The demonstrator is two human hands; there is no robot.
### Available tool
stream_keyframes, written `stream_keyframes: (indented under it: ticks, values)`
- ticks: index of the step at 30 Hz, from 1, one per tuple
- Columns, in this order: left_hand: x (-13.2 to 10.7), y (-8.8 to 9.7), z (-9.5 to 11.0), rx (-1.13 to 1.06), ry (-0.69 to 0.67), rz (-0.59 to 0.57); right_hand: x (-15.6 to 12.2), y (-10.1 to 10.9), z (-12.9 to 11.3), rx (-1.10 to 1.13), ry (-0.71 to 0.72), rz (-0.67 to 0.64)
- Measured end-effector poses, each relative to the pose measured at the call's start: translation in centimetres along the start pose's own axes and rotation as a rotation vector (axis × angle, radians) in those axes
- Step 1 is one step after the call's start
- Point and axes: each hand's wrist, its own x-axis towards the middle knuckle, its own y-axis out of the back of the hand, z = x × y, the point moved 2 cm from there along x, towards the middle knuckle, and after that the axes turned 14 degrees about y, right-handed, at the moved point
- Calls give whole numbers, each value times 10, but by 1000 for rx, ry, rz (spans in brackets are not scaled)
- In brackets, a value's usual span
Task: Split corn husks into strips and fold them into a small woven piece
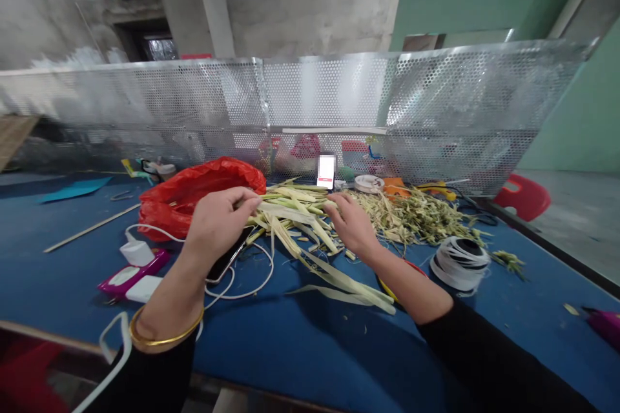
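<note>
My left hand (219,222), a gold bangle on its wrist, is closed with thumb and fingertips pinched at one end of a long pale green leaf strip (288,211). Across from it, my right hand (352,224) has its fingertips pinched together at the strips' right side. Beneath and between both hands lies a loose pile of similar strips (310,197). A few long flat strips (349,284) trail over the blue tabletop (300,348) toward me. Left of the pile, a red plastic bag (167,197) stands with its mouth spread.
A phone (326,171) stands upright behind the pile. Dry trimmings (416,213) and a white thread spool (460,263) lie right. A second phone (228,261), white cable (268,271) and purple power strip (119,276) sit left. A perforated metal screen (329,97) borders the back.
</note>
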Motion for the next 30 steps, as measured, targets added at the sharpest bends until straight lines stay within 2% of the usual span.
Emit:
stream_keyframes:
  ticks: [1, 2, 4, 6, 9, 13, 17, 21, 24, 28, 30]
  values:
    - [-4, -5, 5, -47, -26, -62, -1, 1, -8, 122, 4, 45]
    - [-8, -11, 10, -92, -56, -104, -3, 1, -15, 249, -18, 1]
    - [-14, -25, 17, -138, -105, -188, -15, -2, -26, 482, -85, -190]
    - [-18, -39, 19, -159, -120, -288, -30, -1, -28, 580, -173, -279]
    - [-18, -56, 16, -182, -127, -418, -50, 10, -15, 501, -169, -232]
    - [-18, -73, 10, -198, -121, -511, -72, 24, 11, 421, -177, -252]
    - [-25, -89, 5, -196, -59, -667, -92, 34, 25, 252, -193, -373]
    - [-30, -102, -3, -92, -63, -756, -109, 39, 28, 67, -212, -446]
    - [-23, -107, -11, -41, -44, -749, -113, 40, 27, 13, -224, -477]
    - [-8, -105, -21, 67, -62, -615, -112, 40, 26, 16, -250, -503]
    - [-6, -105, -22, 107, -77, -586, -113, 39, 27, 28, -264, -508]
